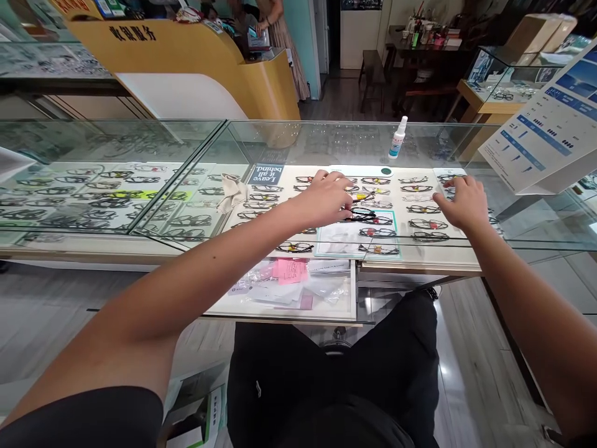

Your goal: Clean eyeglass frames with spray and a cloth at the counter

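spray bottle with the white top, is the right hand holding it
No, the spray bottle stands on the glass display counter, apart from the right hand.

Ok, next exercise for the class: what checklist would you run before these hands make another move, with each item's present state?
1. Left hand firmly gripping the black glasses: cannot tell.
2. Right hand free of glasses: ok, none visible in it.
3. Spray bottle upright: ok.
4. Cloth out: ok, crumpled, left of the left hand.
5. Drawer closed: not ok, pulled open.
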Motion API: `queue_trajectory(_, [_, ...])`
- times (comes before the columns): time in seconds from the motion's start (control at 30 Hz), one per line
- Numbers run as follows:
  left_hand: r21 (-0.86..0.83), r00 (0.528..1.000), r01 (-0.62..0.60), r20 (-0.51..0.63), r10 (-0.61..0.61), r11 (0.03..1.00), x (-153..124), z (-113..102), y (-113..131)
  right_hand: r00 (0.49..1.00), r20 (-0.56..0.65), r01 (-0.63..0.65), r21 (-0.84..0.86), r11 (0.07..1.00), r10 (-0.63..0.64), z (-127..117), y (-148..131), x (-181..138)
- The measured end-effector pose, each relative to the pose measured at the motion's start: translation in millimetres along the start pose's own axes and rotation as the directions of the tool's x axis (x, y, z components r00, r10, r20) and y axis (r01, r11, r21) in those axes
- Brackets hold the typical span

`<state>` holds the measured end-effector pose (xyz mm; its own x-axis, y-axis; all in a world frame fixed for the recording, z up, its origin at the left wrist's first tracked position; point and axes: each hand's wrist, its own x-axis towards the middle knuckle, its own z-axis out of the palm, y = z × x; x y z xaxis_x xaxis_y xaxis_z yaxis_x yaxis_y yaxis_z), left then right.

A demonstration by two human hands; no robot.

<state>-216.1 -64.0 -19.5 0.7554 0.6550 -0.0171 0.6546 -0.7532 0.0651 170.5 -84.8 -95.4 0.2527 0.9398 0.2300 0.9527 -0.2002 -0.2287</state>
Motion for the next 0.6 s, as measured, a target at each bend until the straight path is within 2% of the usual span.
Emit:
queue_trajectory(0.13, [-0.009,0.979,-0.067,-0.194,0.064,0.998,-27,-9,28,1.0,0.028,-0.005,-0.007,1.0,0.005,-2,-2,0])
queue_trajectory(0.2, [-0.064,0.954,-0.254,-0.179,0.24,0.965,-49,-3,49,1.0,0.029,-0.006,-0.014,1.0,0.006,-2,-3,0])
queue_trajectory(0.23, [-0.094,0.918,-0.388,-0.13,0.375,0.917,-59,5,59,1.0,0.027,-0.004,-0.017,1.0,0.005,-2,-3,0])
queue_trajectory(0.27, [-0.128,0.862,-0.507,-0.08,0.501,0.852,-69,17,68,1.0,0.022,-0.004,-0.021,1.0,0.004,-2,-4,0])
queue_trajectory(0.3, [-0.152,0.811,-0.583,-0.04,0.584,0.798,-78,31,74,1.0,0.019,-0.004,-0.026,1.0,0.005,-2,-4,0])
queue_trajectory(0.33, [-0.165,0.786,-0.612,-0.024,0.617,0.773,-83,48,76,1.0,0.018,-0.005,-0.03,1.0,0.006,-2,-5,0])
queue_trajectory(0.4, [-0.194,0.8,-0.587,0.009,0.6,0.786,-85,83,72,1.0,0.02,-0.007,-0.034,0.999,0.008,-2,-5,-1])
queue_trajectory(0.47, [-0.222,0.863,-0.48,0.057,0.503,0.849,-74,117,54,1.0,0.021,-0.008,-0.03,1.0,0.008,-2,-6,-1])
queue_trajectory(0.53, [-0.216,0.94,-0.308,0.079,0.331,0.927,-52,143,26,1.0,0.02,-0.012,-0.031,0.999,0.013,-2,-6,-2])
queue_trajectory(0.6, [-0.193,0.993,-0.088,0.064,0.102,0.977,-24,161,-5,1.0,0.018,-0.018,-0.031,0.999,0.019,-1,-6,-2])
